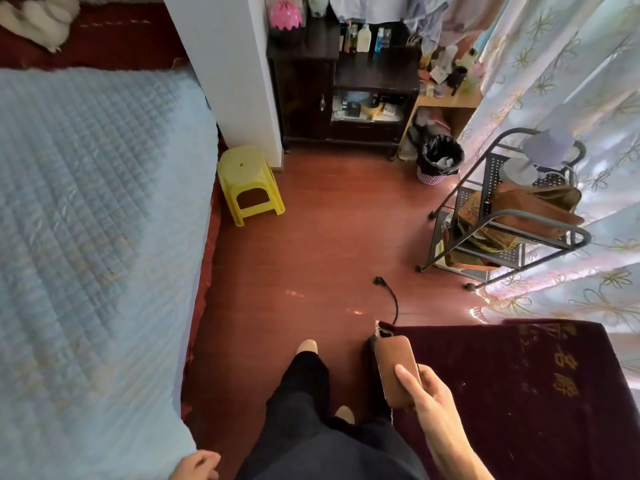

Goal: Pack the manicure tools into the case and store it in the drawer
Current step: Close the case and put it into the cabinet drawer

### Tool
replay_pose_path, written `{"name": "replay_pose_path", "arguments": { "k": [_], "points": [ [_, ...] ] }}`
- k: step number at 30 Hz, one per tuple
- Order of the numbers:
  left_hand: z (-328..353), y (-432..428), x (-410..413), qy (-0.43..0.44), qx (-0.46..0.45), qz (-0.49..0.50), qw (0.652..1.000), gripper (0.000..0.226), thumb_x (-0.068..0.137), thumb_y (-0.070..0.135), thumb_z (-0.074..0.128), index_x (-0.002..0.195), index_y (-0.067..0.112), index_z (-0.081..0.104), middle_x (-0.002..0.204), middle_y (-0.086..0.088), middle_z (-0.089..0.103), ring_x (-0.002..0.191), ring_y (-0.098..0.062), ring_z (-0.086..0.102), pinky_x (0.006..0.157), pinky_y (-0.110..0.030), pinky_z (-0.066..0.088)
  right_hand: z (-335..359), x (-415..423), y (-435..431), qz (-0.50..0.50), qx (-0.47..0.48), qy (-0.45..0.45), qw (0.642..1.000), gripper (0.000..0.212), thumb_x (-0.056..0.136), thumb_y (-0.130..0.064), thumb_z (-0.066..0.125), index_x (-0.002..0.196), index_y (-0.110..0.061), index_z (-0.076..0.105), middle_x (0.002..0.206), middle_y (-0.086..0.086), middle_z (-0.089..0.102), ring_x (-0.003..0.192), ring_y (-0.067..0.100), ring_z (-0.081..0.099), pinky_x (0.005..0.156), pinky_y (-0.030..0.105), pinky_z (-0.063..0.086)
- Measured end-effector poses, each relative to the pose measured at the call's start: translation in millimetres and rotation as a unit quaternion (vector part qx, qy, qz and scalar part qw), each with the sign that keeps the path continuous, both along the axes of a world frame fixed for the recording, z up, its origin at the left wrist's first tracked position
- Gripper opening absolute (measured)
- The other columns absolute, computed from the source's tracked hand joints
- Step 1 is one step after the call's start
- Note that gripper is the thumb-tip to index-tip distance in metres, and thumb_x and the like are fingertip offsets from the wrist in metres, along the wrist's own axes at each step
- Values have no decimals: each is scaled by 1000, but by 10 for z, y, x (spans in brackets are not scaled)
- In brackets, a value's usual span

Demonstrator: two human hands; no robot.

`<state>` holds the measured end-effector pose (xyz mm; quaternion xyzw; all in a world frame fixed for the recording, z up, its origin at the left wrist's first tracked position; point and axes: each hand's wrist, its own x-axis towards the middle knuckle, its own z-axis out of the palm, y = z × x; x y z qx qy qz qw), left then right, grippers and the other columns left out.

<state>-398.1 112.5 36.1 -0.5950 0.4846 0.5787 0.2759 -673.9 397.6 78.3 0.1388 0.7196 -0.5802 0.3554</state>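
The closed, oblong brown leather case [396,367] sits in the right hand [427,396] at near right, fingers [407,379] clamped on its near end — long axis pointing far, toward the dark wooden cabinet [343,95] across the floor. The left hand [197,464] hangs loosely curled, holding nothing — well apart.

There is one view only, from a wide-angle camera worn on the person's head. It looks forward and steeply down along the red-brown floor [311,237], so the person's own legs and both hands sit close at the bottom edge. The bed [86,220] fills the left side, a dark cabinet [311,98] stands far off at the top, and curtains [571,81] bend along the right edge.
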Motion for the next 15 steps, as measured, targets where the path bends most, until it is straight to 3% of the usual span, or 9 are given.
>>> {"name": "replay_pose_path", "arguments": {
  "k": [2, 3, 7, 12, 15],
  "points": [
    [-78, -236, -213, -34, -1, -20, 999, 19, 105, 3, 49, 91, -1, 61, 84, -18, 61, 77, -31, 58, 69, -29, 50, 27, -173, -171, -12, 10, 12, 1000, 18, 93, -33, 78, 98, -16, 79, 89, 11, 82, 72, 16, 77, 63, 30, 58],
    [-165, -340, -355, -51, -49, -7, 997, 17, 104, 5, 54, 92, -2, 63, 86, -21, 62, 79, -34, 60, 71, -33, 49, 42, -255, -250, -18, 17, 22, 999, 20, 91, -36, 79, 97, -16, 79, 89, 10, 82, 74, 17, 76, 68, 33, 57],
    [-373, -775, -1129, -24, -87, -110, 990, 18, 102, 21, 58, 99, 8, 71, 84, -11, 72, 69, -22, 65, 63, -26, 45, 124, -543, -530, -32, 7, 29, 999, 19, 87, -41, 80, 94, -23, 80, 87, 9, 81, 77, 16, 75, 73, 37, 55],
    [-286, -1246, -2391, 80, -121, -195, 970, 20, 105, 29, 52, 108, 18, 68, 95, -3, 74, 80, -15, 70, 67, -24, 49, 141, -880, -810, -60, 2, 19, 998, 8, 95, -31, 77, 95, -24, 80, 89, 8, 83, 73, 10, 76, 61, 21, 57],
    [-164, -1436, -3085, 130, -132, -195, 963, 21, 104, 33, 52, 109, 22, 68, 98, 0, 75, 85, -14, 72, 73, -26, 51, 86, -1169, -1016, -68, 4, 16, 998, 11, 95, -29, 77, 97, -18, 80, 91, 10, 83, 74, 10, 76, 70, 31, 55]
  ]
}}
